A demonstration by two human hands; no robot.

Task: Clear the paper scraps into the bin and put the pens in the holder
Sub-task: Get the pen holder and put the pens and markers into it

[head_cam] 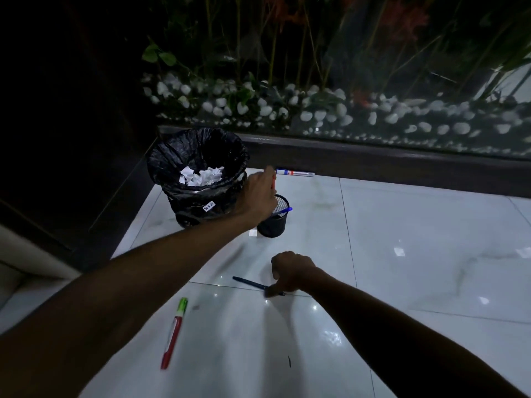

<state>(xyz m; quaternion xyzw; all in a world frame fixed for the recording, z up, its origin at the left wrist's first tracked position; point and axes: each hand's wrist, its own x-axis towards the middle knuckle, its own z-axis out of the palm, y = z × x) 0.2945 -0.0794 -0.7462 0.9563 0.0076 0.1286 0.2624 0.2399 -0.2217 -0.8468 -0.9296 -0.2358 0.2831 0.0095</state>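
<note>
A white sticker (209,206) on the bin (198,173) reads "30 X 37".

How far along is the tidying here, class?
Done: scraps lie in the bin; a blue pen sits in the holder. In hand: left hand holds a red pen above it; right hand grips a dark pen. Left: two markers, floor scraps.

bin (198,168): scraps (201,176) inside | holder (273,222): upright, blue pen (284,211) in
</note>
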